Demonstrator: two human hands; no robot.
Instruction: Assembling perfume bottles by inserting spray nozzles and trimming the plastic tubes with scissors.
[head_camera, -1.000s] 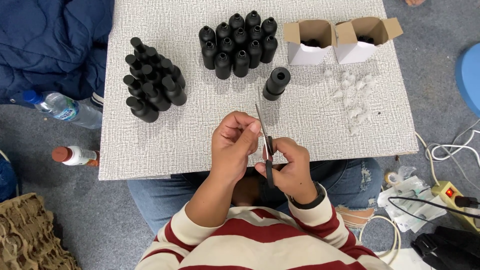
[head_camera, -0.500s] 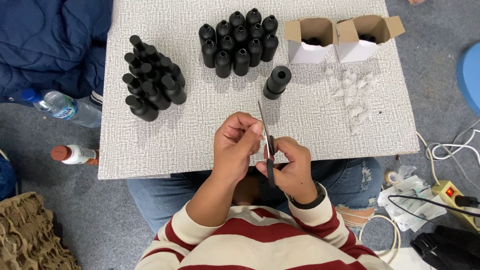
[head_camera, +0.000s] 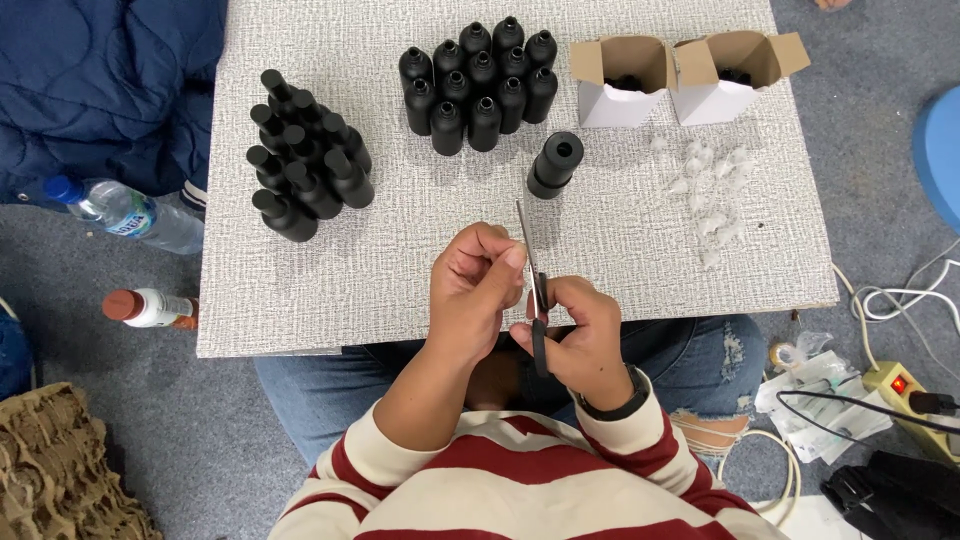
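The scissors (head_camera: 534, 290) are slim, with long, narrow metal blades and dark handles; the blades point away from the person, over the near edge of the table (head_camera: 400, 230), and lie close together. The right hand (head_camera: 580, 340) grips the handles, fingers curled tightly through and around them. The left hand (head_camera: 475, 285) sits just beside the blades, its fingertips pinched together on something too small to make out. Beyond the scissor tips a single black bottle (head_camera: 554, 165) lies apart on the pale textured tabletop. Farther back stand a cluster of upright black bottles (head_camera: 480, 85) and, to the left, a second group of black bottles (head_camera: 305, 160) leaning at an angle. Two open white cartons (head_camera: 690, 80) stand at the far right, with a scatter of small clear plastic pieces (head_camera: 705, 195) near them.
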